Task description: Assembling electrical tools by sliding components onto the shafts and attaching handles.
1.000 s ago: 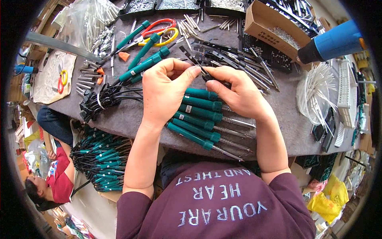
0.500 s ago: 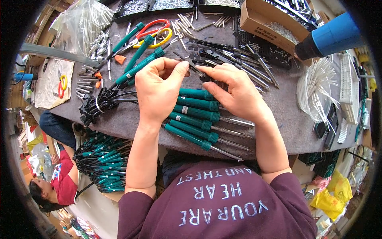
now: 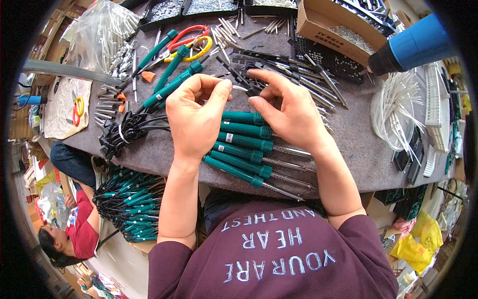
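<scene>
Soldering irons [image 3: 244,144] under hands; cardboard box [image 3: 333,25] behind.

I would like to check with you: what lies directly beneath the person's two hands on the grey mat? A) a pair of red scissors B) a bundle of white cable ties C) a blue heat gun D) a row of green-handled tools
D: the left hand and right hand sit above a row of green-handled tools lying side by side on the grey mat.
</scene>
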Demonstrator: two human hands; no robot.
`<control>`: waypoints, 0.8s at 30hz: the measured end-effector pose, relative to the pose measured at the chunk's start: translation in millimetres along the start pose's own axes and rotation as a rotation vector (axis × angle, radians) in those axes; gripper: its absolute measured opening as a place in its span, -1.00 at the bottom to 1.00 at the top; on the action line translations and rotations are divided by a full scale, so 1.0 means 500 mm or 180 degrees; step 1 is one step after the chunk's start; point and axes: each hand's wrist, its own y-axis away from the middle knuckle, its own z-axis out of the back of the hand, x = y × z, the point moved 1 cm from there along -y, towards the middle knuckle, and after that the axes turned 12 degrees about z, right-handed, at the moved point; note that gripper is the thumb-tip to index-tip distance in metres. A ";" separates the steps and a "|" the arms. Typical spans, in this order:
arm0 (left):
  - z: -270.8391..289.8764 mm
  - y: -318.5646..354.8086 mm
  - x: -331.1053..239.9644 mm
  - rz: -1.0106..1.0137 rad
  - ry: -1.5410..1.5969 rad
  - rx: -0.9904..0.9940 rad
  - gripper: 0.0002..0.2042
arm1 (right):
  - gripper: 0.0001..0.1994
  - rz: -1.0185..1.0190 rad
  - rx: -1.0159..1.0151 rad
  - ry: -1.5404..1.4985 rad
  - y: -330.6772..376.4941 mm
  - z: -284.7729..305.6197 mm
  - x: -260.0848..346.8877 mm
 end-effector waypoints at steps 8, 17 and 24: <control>0.001 0.007 -0.034 -0.0341 -0.0341 0.0425 -0.94 | -0.78 0.1121 -0.0577 -0.1011 -0.009 -0.024 -0.009; -0.015 0.003 -0.046 -0.0908 -0.0274 0.0359 -0.96 | -0.86 0.0170 -0.0344 -0.2036 -0.006 0.017 -0.002; 0.021 -0.095 0.005 -0.1466 -0.2039 -0.0108 -0.87 | -0.85 -0.0076 -0.0915 -0.1924 -0.011 0.042 -0.037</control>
